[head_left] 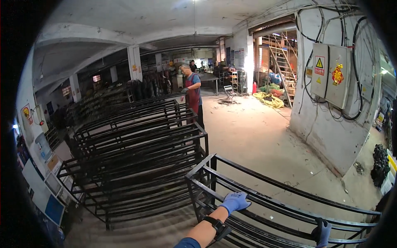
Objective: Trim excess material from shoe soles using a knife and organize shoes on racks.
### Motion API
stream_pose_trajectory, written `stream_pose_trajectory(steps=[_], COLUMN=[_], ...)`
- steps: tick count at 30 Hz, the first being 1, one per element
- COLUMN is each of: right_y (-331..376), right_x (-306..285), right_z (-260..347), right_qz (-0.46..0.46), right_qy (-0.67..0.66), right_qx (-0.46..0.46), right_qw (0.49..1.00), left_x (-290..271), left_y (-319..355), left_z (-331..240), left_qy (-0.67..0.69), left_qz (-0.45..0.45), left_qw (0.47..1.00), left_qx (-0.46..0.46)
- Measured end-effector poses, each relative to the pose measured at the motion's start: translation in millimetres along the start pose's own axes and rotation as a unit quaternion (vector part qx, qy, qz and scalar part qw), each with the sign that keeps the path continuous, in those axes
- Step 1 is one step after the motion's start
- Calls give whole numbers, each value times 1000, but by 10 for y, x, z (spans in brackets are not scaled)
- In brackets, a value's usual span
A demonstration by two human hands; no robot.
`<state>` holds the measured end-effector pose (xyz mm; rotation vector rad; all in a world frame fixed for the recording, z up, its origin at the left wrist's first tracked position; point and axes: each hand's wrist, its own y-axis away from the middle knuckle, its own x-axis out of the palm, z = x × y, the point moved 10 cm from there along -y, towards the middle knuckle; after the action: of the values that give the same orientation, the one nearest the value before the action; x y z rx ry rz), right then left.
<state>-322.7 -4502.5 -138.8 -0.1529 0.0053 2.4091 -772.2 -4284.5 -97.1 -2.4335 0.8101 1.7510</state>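
Observation:
A long black metal frame (200, 166) with parallel rails stands before me at the lower right. My left hand (235, 201), in a blue-grey glove with a dark device strapped to the wrist, is closed over one of its upper rails near the left end. Farther right along the same frame, my right hand (323, 232), gloved in blue-grey and black, is wrapped round a rail, its forearm mostly out of view. Left of this frame, several similar black frames (136, 144) stand close together in a row.
A co-worker in a dark red apron (192, 93) stands at the far end of the row. On the right, a wall (308, 111) carries an electrical cabinet (331, 74) and hanging cables. Bags lie beside a ladder (283, 68) in the doorway. A folding chair (228, 90) stands farther back.

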Motion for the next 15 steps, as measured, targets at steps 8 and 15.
stream_pose_trajectory(steps=[8, 15], right_y=[-453, 145], right_x=[-664, -37], right_z=[-924, 222], right_qz=[-115, -93], right_qy=[163, 385], right_qx=[-45, -393], right_qw=[979, 830], left_x=[-31, -6], left_y=[17, -16], left_z=[-29, -24], left_qy=[-8, -12], left_qz=[14, 16], left_qw=[1000, 1000], left_qx=[-10, -12])
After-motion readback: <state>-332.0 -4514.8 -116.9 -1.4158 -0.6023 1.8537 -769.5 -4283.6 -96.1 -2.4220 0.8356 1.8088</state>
